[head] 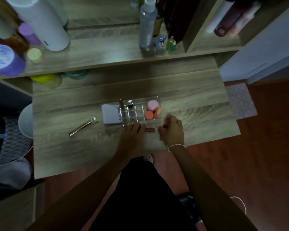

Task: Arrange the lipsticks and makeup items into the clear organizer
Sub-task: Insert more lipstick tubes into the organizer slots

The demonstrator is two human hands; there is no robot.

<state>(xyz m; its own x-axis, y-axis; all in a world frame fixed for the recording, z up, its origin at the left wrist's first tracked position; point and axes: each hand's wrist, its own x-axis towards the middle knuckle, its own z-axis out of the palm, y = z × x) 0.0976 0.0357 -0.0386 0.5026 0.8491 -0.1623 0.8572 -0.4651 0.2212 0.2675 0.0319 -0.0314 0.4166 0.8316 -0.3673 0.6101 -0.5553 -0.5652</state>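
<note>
The clear organizer (141, 105) stands mid-table. It holds a white compact (110, 114) at its left, a brown lip tube (121, 103), a black-capped item (130, 104), a pink jar (152, 105) and an orange jar (149, 115). Just in front of it lies a dark red lipstick (150, 129). My left hand (132, 134) rests fingers-down at that lipstick's left end, touching it. My right hand (172, 129) is curled around a small reddish lipstick (165, 125) by the organizer's front right corner. A silver tube (83, 126) lies to the left.
A raised shelf behind the table carries tall bottles (42, 22), a spray bottle (147, 24) and two small figurines (171, 44). A yellow-lidded jar (45, 80) sits under the shelf. A white round bin (26, 120) stands off the table's left edge.
</note>
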